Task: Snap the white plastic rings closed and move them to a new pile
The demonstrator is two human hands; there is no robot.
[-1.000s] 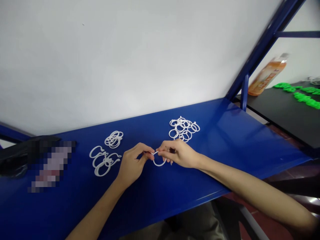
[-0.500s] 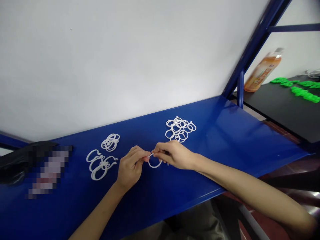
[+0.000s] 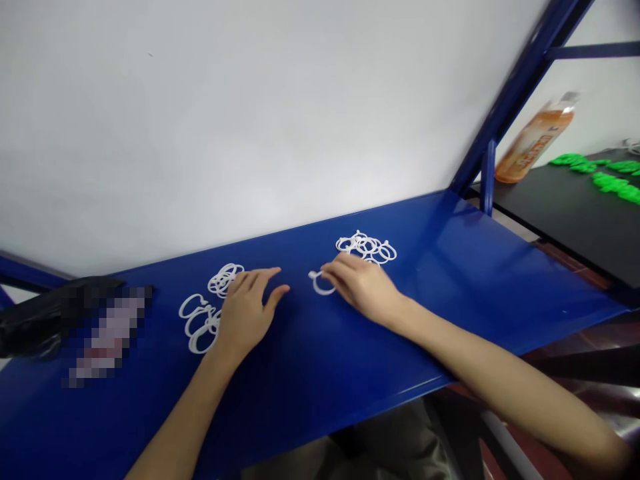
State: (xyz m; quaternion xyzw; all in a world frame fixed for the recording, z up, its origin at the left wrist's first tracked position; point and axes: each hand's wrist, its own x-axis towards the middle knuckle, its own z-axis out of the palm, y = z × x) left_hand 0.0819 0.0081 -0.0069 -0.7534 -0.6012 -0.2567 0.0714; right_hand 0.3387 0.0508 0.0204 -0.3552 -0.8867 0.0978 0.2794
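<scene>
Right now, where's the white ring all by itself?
Head view: the white ring lies on the blue shelf at the right hand's fingertips, just left of the ring pile.

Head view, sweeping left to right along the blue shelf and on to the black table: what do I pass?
black bag → loose white rings → left hand → single white ring → right hand → orange bottle → green pieces
</scene>
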